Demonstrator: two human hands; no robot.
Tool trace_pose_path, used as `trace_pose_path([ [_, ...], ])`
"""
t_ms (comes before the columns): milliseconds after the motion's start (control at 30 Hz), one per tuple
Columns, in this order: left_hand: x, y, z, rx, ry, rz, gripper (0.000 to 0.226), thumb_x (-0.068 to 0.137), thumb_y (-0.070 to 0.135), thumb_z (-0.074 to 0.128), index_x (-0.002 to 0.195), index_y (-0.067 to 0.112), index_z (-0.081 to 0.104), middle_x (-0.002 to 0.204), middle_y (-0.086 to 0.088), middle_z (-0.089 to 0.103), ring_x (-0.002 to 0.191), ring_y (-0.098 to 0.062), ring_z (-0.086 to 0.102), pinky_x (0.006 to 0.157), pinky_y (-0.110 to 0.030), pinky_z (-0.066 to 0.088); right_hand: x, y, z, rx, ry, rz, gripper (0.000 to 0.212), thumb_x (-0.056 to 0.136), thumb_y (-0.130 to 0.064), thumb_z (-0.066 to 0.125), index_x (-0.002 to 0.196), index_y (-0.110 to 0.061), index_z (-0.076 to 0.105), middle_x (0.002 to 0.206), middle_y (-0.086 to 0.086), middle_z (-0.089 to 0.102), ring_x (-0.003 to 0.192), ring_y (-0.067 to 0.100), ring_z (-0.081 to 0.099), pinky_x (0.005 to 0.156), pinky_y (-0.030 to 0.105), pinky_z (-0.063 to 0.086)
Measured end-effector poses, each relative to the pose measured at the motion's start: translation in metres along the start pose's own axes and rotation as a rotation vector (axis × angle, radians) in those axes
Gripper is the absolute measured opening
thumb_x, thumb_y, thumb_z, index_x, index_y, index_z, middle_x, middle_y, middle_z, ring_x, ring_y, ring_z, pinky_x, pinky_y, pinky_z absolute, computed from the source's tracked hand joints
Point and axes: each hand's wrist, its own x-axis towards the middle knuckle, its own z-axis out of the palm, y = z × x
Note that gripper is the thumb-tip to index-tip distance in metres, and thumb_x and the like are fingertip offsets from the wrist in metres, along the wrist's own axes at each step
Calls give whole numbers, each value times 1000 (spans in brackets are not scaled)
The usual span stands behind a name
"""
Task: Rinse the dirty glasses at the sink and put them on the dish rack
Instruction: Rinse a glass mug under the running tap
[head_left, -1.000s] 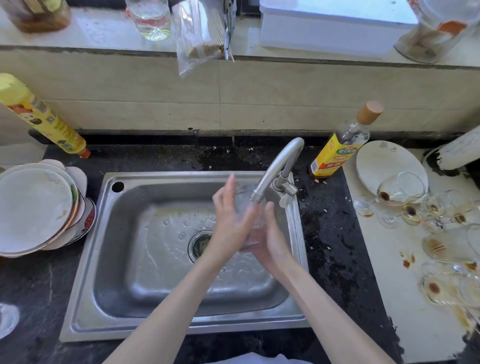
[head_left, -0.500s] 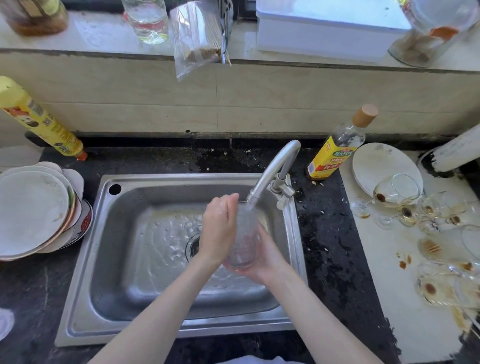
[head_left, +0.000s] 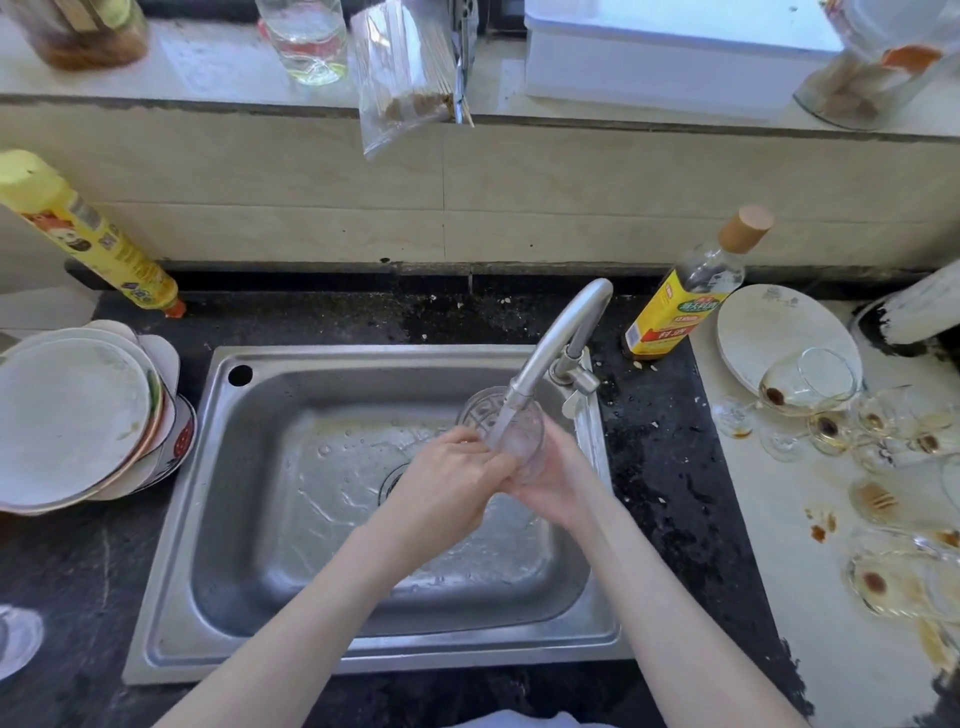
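Two bare hands are being held together over the rectangular stainless-steel sink (head_left: 171, 519) in the head view, both wrapped around a clear drinking glass (head_left: 511, 431). The left hand (head_left: 447, 493) is being closed on the glass from the left, and the right hand (head_left: 558, 480) is cupping it from below and from the right. The glass is being held tilted under the spout of the curved grey metal faucet (head_left: 558, 338), its open mouth turned up towards the spout, which is reaching into it. The glass is looking clear and wet, with a ribbed pattern showing through its wall. Water is lying in ripples on the sink floor. Several stained clear glasses (head_left: 805, 387) are lying on their sides on the white counter (head_left: 779, 519) at the right, brown residue being seen in their bowls. A stack of white plates (head_left: 67, 421) is standing left of the sink. A yellow-labelled glass bottle with a cork-coloured cap (head_left: 691, 291) is standing behind the faucet, and appears nearly empty.
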Motion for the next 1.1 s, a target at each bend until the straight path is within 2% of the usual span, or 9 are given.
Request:
trace_pose_path([
  [100, -12, -5, 0, -54, 2, 19, 33, 57, -7, 69, 82, 15, 65, 68, 7, 66, 63, -14, 59, 79, -22, 40, 0, -6, -5, -96, 96, 106, 55, 90, -48, 53, 125, -6, 56, 125, 19, 60, 111, 31, 60, 78, 38, 55],
  [300, -17, -19, 9, -34, -148, -102, 28, 72, -1, 62, 93, 17, 64, 87, 7, 68, 86, -16, 62, 88, -24, 42, -5, -8, -2, 38, 106, 17, 36, 89, -30, 57, 117, -6, 58, 118, 18, 62, 102, 30, 62, 93, 42, 49],
  [367, -13, -19, 9, -23, -184, -176, 26, 80, 6, 48, 97, 16, 64, 92, 6, 65, 98, -20, 57, 86, -21, 37, -6, -9, -1, 66, 86, -13, 31, 86, -25, 57, 108, -4, 62, 105, 16, 66, 96, 27, 62, 92, 36, 46],
  [433, -8, -17, 8, -72, -175, -171, 23, 82, 16, 39, 81, 12, 62, 80, 1, 64, 88, -25, 61, 84, -22, 35, -7, -8, 0, 150, 62, -31, 27, 90, -23, 52, 94, -2, 68, 94, 16, 67, 90, 26, 61, 87, 33, 45],
  [567, -1, -11, 16, -120, -242, -199, 57, 82, 41, 13, 93, 7, 57, 83, -7, 60, 89, -28, 56, 75, -38, 45, -12, -7, 5, 291, 27, -38, 37, 90, -24, 53, 82, 6, 72, 89, 20, 70, 81, 30, 69, 79, 34, 55],
  [633, 0, -12, 22, -114, -248, -198, 60, 84, 40, 13, 110, 8, 56, 88, -7, 59, 91, -29, 54, 71, -38, 45, -15, -8, 7, 331, 53, 18, 40, 79, -27, 64, 93, 11, 66, 93, 23, 69, 81, 32, 70, 81, 37, 55],
  [733, -2, -15, 26, -189, -220, -177, 42, 92, 26, 31, 129, 19, 49, 101, -2, 64, 101, -21, 54, 77, -34, 48, -16, -9, 9, 338, 120, 100, 60, 74, -32, 72, 119, 2, 51, 110, 26, 60, 91, 38, 65, 78, 45, 57],
  [933, 1, -18, 24, -171, -244, -182, 46, 88, 29, 27, 124, 16, 52, 106, -4, 61, 101, -23, 55, 77, -39, 48, -18, -6, 14, 382, 142, 158, 57, 81, -39, 69, 112, 6, 51, 105, 23, 61, 94, 32, 62, 87, 39, 50],
  [1100, 0, -23, 30, -175, -246, -192, 59, 84, 39, 15, 110, 8, 59, 99, -2, 62, 98, -22, 55, 79, -37, 46, -19, -9, 17, 384, 152, 179, 64, 79, -43, 70, 118, 4, 50, 106, 23, 61, 92, 31, 63, 78, 39, 54],
])
